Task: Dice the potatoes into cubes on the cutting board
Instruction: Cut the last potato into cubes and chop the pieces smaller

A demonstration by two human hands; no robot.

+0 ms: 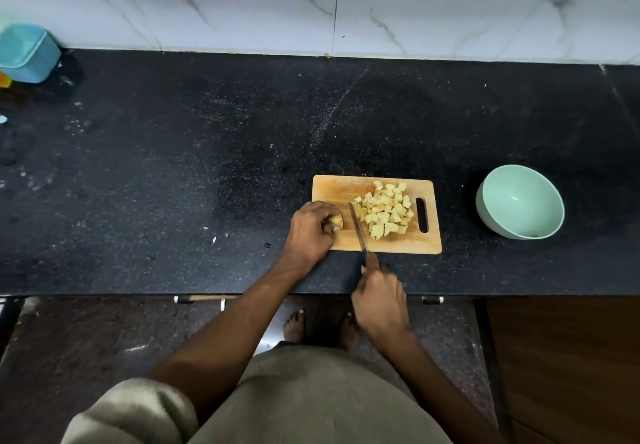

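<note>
A wooden cutting board (332,187) lies on the black counter, its handle slot to the right. A heap of several pale yellow potato cubes (386,209) covers the board's right half. My left hand (310,232) grips a small remaining potato piece (336,221) at the board's left edge, fingers curled over it. My right hand (379,299) holds a knife (358,228) by its handle near the counter's front edge. The blade lies across the board between the held piece and the heap, tip pointing away from me.
A mint green bowl (519,201) with nothing visible inside stands to the right of the board. A light blue container (26,52) sits at the far left by the marble wall. The black counter (173,166) stretches wide on the left.
</note>
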